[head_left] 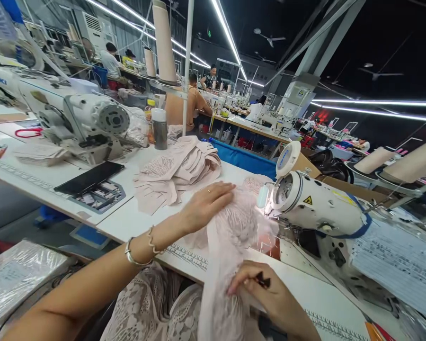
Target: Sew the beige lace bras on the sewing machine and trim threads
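A pale pink lace fabric piece (pixel 230 237) runs from the white sewing machine (pixel 305 203) across the table edge toward my lap. My left hand (pixel 209 203) lies on its upper part with fingers stretched out, just left of the machine's needle area. Nearer to me, my right hand (pixel 266 289) pinches the fabric's right edge between thumb and fingers. A small dark object (pixel 262 279) pokes out from that hand; its kind is unclear. Left of the machine, a heap of cut pink lace pieces (pixel 181 170) rests on the table (pixel 124 222). The needle itself cannot be made out.
Another sewing machine (pixel 74 113) stands at the left, near a black phone-like slab (pixel 92 177) and red-handled scissors (pixel 29 132). A tall thread cone (pixel 164 42) and a bottle (pixel 159 130) rise behind the heap. A paper sheet (pixel 397 260) lies at right. Several people sit farther back.
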{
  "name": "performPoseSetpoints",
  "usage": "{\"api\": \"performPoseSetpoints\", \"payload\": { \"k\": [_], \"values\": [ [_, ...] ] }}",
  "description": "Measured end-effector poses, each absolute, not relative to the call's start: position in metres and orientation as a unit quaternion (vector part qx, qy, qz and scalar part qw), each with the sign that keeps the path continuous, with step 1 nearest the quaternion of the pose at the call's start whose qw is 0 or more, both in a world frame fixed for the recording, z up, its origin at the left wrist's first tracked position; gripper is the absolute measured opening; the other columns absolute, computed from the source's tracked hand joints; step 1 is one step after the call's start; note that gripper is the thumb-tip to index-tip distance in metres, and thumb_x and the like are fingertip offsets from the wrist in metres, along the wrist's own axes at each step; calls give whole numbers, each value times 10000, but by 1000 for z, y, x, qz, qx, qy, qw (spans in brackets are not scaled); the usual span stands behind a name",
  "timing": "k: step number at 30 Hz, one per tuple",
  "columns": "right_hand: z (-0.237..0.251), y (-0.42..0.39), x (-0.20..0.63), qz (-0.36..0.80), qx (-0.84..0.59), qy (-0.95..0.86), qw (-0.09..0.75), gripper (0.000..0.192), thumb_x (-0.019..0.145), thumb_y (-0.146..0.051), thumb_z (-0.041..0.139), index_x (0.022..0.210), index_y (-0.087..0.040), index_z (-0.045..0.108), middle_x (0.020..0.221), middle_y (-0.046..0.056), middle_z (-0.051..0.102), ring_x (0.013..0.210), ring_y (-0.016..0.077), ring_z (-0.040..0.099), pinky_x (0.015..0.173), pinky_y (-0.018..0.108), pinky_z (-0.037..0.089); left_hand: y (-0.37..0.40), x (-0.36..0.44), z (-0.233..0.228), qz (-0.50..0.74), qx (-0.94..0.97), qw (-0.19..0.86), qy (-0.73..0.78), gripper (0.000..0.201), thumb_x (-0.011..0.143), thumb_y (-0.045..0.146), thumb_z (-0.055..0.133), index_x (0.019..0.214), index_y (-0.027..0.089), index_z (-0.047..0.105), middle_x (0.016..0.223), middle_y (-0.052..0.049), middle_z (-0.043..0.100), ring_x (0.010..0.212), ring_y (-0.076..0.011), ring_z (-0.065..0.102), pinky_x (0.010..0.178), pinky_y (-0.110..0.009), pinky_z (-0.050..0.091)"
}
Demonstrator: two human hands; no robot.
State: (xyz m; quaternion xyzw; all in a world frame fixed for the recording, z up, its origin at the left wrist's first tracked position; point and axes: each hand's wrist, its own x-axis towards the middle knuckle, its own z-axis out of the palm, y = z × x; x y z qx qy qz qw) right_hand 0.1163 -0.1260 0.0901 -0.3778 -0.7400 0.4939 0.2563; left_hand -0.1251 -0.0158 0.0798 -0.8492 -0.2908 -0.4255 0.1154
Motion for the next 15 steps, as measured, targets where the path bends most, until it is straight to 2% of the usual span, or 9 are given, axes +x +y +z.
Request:
{"api": "performPoseSetpoints", "payload": {
  "k": [2,4,5,6,7,9,11,13,15],
  "values": [
    [78,-129,115,447,-467,-723,244,339,992,-379,461,864,-213,727,834,45,690,816,207,639,819,338,484,-19,-118,62,-353,-824,81,-436,329,1001,106,403,1252,131,613,1267,-172,650,1224,-271,572,1025,-481,476],
    [63,-130,116,396,-529,-705,259,316,968,-413,470,830,-206,665,827,41,659,802,208,610,790,327,469,-33,-111,45,-294,-798,42,-524,194,947,143,542,1023,96,714,1124,-198,678,1098,-327,594,910,-490,494],
    [55,-129,116,384,-541,-696,274,335,962,-453,468,823,-206,645,816,39,647,793,210,602,775,323,467,-45,-107,37,-283,-801,19,-528,168,928,200,605,864,110,732,1010,-176,693,1013,-323,605,850,-462,500],
    [48,-128,116,380,-545,-686,298,374,959,-503,459,812,-206,632,802,39,636,783,212,598,763,320,467,-58,-103,29,-277,-812,-20,-514,252,927,254,626,720,140,714,881,-129,692,922,-289,607,801,-412,497],
    [42,-127,116,383,-543,-673,324,422,957,-554,446,796,-206,623,786,38,627,773,213,595,754,317,470,-71,-97,23,-279,-827,-115,-475,317,931,294,627,653,157,695,812,-94,680,862,-251,593,784,-367,480],
    [29,-124,112,390,-539,-646,375,510,944,-642,428,734,-210,598,731,29,600,737,209,587,733,311,475,-95,-85,14,-295,-797,-354,-390,383,907,423,648,628,162,669,725,-44,640,794,-202,559,774,-308,445],
    [18,-121,106,378,-553,-611,422,543,908,-701,463,669,-221,545,664,8,552,684,198,562,692,299,474,-112,-74,10,-337,-655,-579,-349,430,832,558,687,698,150,669,689,-10,587,727,-171,514,720,-271,411],
    [8,-119,100,334,-591,-553,483,523,843,-728,554,677,-235,504,636,-21,510,638,181,532,652,287,470,-119,-65,12,-389,-486,-703,-343,483,723,604,766,730,133,660,664,11,539,668,-143,462,663,-250,371],
    [1,-117,95,301,-626,-484,532,508,774,-729,641,744,-238,511,664,-28,533,648,182,550,652,284,484,-121,-62,17,-433,-395,-740,-330,484,638,564,842,751,127,667,679,10,550,676,-142,462,683,-253,377]
  ]
}}
